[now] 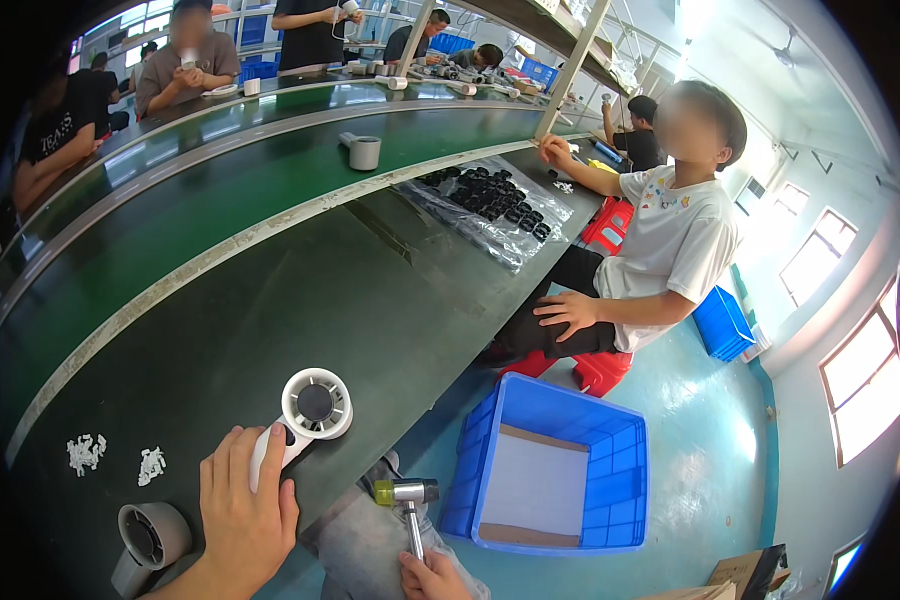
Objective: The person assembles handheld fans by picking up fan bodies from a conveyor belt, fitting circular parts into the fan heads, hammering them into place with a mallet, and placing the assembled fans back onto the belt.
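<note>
A white handheld fan (316,404) with a round, slotted head and dark centre lies on the dark green worktable (270,290). My left hand (248,500) is closed over its handle, the index finger stretched along it. Low over my lap, my right hand (435,578) grips the metal handle of a small mallet (407,492). That mallet has one yellow-green face and one black face, and it is apart from the fan. A grey handheld fan (156,535) rests left of my left wrist. Two little piles of small white plastic parts (87,453) sit farther left.
A blue crate (570,535) with cardboard inside stands on the floor at right. Black ring-shaped parts (495,195) lie on a plastic sheet up the table. A seated person in white (670,240) is beside it. A grey fan (360,152) lies on the green conveyor belt (220,190).
</note>
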Demonstrator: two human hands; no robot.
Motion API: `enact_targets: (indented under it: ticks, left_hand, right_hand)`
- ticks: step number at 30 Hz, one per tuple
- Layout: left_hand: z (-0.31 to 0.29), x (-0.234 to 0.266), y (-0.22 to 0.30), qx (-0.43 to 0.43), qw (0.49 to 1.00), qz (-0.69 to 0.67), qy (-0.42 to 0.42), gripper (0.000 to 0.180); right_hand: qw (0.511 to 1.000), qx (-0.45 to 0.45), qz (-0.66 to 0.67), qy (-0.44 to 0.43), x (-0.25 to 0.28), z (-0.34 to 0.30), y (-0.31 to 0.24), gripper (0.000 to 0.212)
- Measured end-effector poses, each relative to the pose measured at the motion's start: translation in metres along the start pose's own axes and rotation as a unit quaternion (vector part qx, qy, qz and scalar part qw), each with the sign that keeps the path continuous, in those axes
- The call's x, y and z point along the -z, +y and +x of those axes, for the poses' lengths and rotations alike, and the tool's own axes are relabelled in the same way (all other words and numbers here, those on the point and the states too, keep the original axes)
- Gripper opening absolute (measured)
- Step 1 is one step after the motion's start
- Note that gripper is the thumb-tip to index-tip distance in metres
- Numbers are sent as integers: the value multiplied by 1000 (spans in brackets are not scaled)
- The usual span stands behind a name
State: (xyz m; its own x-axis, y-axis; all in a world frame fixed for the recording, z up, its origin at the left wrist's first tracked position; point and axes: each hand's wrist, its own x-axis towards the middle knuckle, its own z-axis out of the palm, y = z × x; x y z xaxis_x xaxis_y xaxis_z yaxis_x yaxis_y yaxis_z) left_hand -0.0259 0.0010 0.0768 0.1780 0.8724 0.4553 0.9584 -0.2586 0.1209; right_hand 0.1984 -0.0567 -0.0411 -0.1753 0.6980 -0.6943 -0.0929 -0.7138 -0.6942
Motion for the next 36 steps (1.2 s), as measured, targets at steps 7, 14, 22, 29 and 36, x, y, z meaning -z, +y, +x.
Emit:
enact_targets:
  ticks: [7, 14, 22, 29, 36]
  left_hand:
    - [0, 1, -1, 0, 1000, 1, 2, 60]
    - [2, 3, 1, -3, 1000, -6, -5, 63]
    - [0, 0, -1, -9, 1000, 0, 9, 59]
    - [0, 0, -1, -4, 1000, 3, 3, 59]
    - [1, 3, 1, 1, 1000, -2, -3, 61]
  right_hand:
    - [1000, 18, -10, -1, 0, 2, 1, 41]
    - [1000, 17, -18, 14, 3, 5, 5, 41]
    - [1000, 24, -19, 3, 2, 3, 5, 40]
    - [1000, 20, -4, 10, 1, 4, 6, 41]
    - [1000, 19, 5, 12, 1, 3, 7, 43]
